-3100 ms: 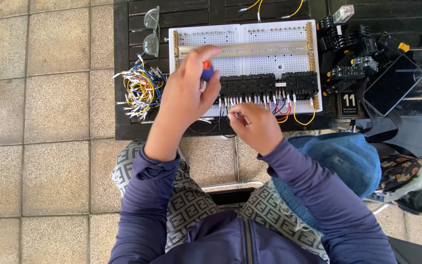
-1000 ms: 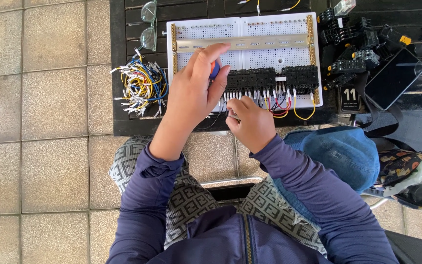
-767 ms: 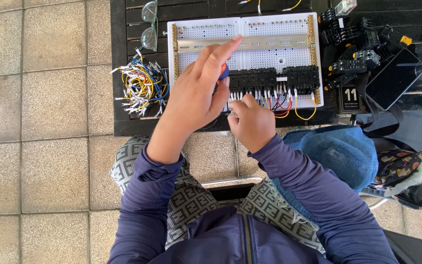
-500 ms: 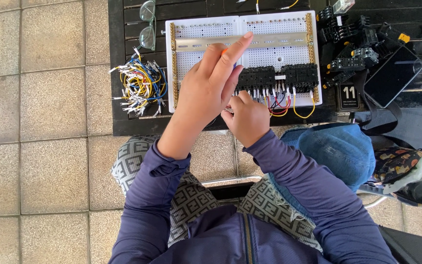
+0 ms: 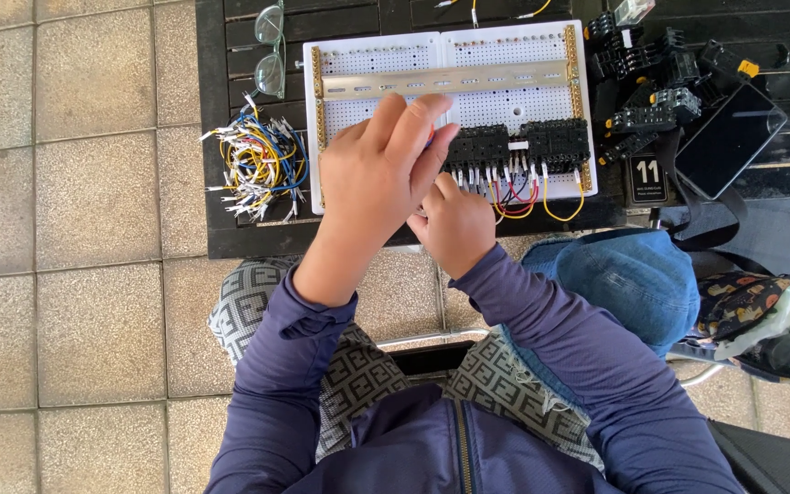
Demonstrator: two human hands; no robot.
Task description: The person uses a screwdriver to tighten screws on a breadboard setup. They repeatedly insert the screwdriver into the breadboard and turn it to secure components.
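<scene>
A white perforated board lies on a dark slatted table. It carries a metal rail and a row of black terminal blocks with red, yellow and blue wires looping below. My left hand hovers over the left end of that row, shut on a screwdriver. Only a sliver of the tool's blue and red handle shows between the fingers. My right hand sits just below and to the right, fingers pinched on a wire under the blocks. The left hand hides its fingertips.
A bundle of loose coloured wires lies left of the board, with a pair of glasses above it. Spare black blocks, a dark phone and a small number card sit to the right. A blue denim bag rests by my right arm.
My left hand has slid a little right along the terminal row. Its fingers stretched out, then curled over the screwdriver again. My right hand has stayed at the wires.
</scene>
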